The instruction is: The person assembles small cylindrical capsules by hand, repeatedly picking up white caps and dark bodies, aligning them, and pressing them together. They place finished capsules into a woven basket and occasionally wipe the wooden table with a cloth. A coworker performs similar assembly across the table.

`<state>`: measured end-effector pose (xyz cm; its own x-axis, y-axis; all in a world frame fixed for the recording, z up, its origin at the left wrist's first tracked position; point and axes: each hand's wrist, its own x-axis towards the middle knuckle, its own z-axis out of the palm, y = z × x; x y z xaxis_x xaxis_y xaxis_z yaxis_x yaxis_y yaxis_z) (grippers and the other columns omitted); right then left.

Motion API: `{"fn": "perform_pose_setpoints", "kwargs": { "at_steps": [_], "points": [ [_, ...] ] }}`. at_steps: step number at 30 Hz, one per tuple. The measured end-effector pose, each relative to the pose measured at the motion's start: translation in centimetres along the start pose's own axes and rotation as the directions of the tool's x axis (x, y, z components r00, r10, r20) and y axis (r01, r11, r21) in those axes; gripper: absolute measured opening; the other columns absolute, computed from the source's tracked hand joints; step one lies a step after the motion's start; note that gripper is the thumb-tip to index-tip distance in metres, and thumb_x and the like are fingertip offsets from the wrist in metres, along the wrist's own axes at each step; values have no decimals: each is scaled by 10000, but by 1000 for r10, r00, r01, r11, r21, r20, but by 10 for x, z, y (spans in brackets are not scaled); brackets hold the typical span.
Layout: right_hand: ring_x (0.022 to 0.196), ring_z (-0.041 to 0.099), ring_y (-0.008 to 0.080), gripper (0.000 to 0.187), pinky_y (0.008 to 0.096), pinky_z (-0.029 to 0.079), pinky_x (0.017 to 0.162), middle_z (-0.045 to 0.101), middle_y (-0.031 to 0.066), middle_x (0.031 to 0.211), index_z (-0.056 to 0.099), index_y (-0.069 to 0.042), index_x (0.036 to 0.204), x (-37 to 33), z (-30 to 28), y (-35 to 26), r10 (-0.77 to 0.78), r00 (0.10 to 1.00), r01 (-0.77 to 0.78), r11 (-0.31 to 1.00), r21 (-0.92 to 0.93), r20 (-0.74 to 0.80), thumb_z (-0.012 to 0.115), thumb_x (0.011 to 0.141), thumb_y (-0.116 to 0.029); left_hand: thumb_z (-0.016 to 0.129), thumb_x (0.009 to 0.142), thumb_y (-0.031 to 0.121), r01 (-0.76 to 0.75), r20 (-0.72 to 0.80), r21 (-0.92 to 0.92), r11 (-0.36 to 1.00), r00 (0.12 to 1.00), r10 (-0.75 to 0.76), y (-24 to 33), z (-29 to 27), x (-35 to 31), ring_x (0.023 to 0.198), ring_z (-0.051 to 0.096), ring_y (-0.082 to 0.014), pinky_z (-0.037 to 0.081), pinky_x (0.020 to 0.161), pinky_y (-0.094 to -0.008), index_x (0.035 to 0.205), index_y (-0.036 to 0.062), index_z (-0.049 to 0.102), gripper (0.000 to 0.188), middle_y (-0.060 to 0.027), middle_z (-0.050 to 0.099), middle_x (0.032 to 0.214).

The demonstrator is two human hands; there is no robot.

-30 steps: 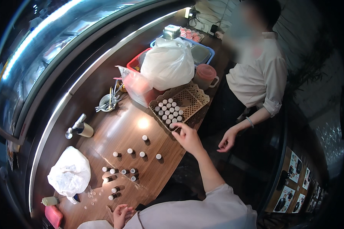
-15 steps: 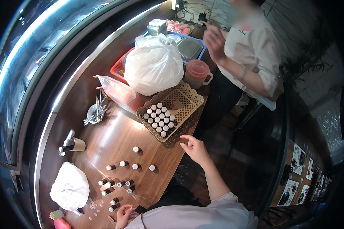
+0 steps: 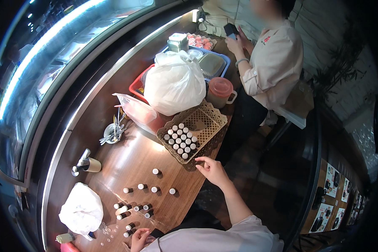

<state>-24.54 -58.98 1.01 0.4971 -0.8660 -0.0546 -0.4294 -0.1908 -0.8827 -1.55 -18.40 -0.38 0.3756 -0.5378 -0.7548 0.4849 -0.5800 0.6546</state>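
My right hand (image 3: pixel 213 171) hovers beside the near corner of a tan woven plastic basket (image 3: pixel 211 110). Its thumb and index finger are apart, with nothing between them. Inside the basket stands a cluster of small dark bottles with white caps (image 3: pixel 181 140). Several similar bottles (image 3: pixel 156 171) are scattered over the wooden table (image 3: pixel 132 164), some upright and others tilted or lying close together. At the lower edge, my left hand (image 3: pixel 140 239) has its fingers curled near the table's edge; whatever may be in them is hidden. Small clear discs (image 3: pixel 106 232) lie on the table nearby.
Behind the basket are a bulging white bag (image 3: pixel 174 86), a red-lidded jug (image 3: pixel 221 90) and a blue tray (image 3: pixel 226 69). A cup of utensils (image 3: pixel 113 132), a beige dispenser (image 3: pixel 90 164) and a white bag (image 3: pixel 80 208) line the left. A co-worker (image 3: pixel 273 63) stands beyond the table.
The view has shifted slightly, so the table appears lower and farther right. The co-worker has brought both hands together around a dark, phone-like object. My hands have hardly moved relative to the table.
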Motion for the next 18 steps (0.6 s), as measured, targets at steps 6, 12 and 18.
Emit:
{"fn": "perform_pose_setpoints", "kwargs": {
  "at_steps": [6, 12, 18],
  "points": [
    [494, 375, 97, 264, 300, 382, 511, 389, 15, 530, 698, -94, 1147, -5, 2, -17, -53, 998, 53, 999, 7, 43, 738, 896, -165, 637, 988, 84, -27, -30, -19, 999, 999, 27, 7, 9, -13, 609, 527, -7, 362, 526, -145, 1126, -8, 609, 168, 12, 655, 797],
    [497, 387, 103, 270, 303, 389, 517, 399, 22, 537, 699, -93, 1147, -21, -8, -43, -96, 994, 98, 994, -49, 52, 738, 894, -177, 630, 994, 93, -72, 1, 11, 997, 997, 72, -2, 8, -22, 599, 496, -6, 343, 507, -152, 1140, 1, 606, 175, 20, 634, 781],
    [516, 414, 108, 260, 313, 397, 532, 418, 22, 554, 707, -86, 1131, -40, -10, -64, -92, 992, 98, 993, -59, 85, 735, 892, -183, 601, 1011, 127, -146, 151, -106, 984, 975, 161, -41, -18, -15, 947, 731, -277, 621, 765, -341, 1206, 10, 537, 237, -190, 703, 1104]
  ]
}}
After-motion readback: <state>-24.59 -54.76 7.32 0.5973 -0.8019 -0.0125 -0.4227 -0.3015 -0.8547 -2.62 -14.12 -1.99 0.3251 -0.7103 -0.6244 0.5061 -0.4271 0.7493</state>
